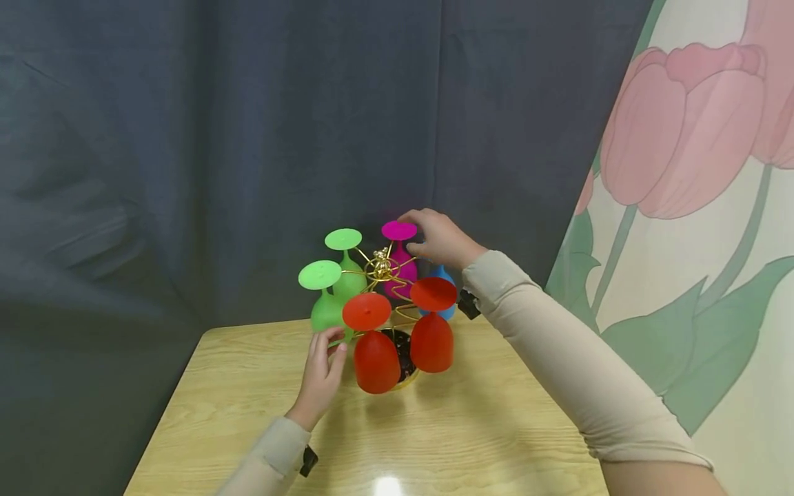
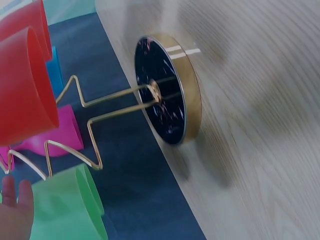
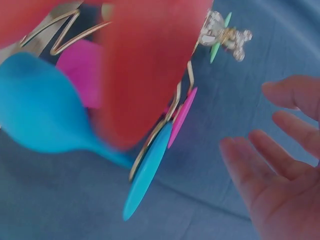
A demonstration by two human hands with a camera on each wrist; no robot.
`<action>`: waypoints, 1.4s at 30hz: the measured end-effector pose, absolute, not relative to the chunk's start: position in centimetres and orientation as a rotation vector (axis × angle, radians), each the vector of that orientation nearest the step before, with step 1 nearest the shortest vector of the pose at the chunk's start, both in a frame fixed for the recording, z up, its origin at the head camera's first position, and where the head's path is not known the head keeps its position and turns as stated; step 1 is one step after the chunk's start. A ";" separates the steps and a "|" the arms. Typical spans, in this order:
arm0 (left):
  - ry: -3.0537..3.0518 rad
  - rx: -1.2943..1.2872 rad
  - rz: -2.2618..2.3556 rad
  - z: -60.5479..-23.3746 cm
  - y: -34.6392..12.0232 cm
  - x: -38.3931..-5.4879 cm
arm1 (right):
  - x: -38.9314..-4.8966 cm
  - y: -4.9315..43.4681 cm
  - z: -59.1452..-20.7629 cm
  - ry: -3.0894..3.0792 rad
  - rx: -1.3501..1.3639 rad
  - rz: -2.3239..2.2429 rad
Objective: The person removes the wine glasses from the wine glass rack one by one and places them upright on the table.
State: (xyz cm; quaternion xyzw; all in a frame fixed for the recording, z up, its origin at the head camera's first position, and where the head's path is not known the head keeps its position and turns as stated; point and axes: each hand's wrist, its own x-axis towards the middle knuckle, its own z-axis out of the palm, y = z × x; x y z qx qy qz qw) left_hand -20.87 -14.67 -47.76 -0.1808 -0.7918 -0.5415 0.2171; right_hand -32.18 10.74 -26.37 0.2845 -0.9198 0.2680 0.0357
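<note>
A gold wire goblet rack carries coloured goblets hung upside down by their feet. My right hand is beside the foot of the magenta goblet, thumb and fingers spread; the right wrist view shows nothing between them. Low on the left, my left hand has loosely bent fingers close to the front green goblet and the left red goblet. The left wrist view catches only its fingertips, near a green bowl. Another green goblet hangs behind.
A second red goblet hangs at the front right, partly covering a blue goblet. The rack's round base stands on a wooden table. Behind it hangs a dark curtain; tulips decorate the wall at right.
</note>
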 end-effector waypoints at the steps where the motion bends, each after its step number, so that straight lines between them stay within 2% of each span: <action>1: -2.189 -0.515 -1.532 -47.8 -14.4 -20.8 | -32.2 10.3 -26.3 -2.834 0.881 0.831; 8: -2.218 -0.587 -1.674 -48.1 -13.0 -20.4 | -32.6 8.3 -26.3 -2.858 0.942 0.873; 21: -2.407 -0.418 -1.629 -49.1 -11.6 -20.0 | -33.0 6.3 -26.2 -2.880 1.092 0.661; 34: -2.288 -0.424 -1.827 -49.4 -10.8 -19.4 | -31.9 6.1 -26.1 -2.851 0.988 0.640; 42: -2.315 -0.363 -1.812 -48.3 -11.0 -19.3 | -32.0 6.0 -26.0 -2.854 0.967 0.645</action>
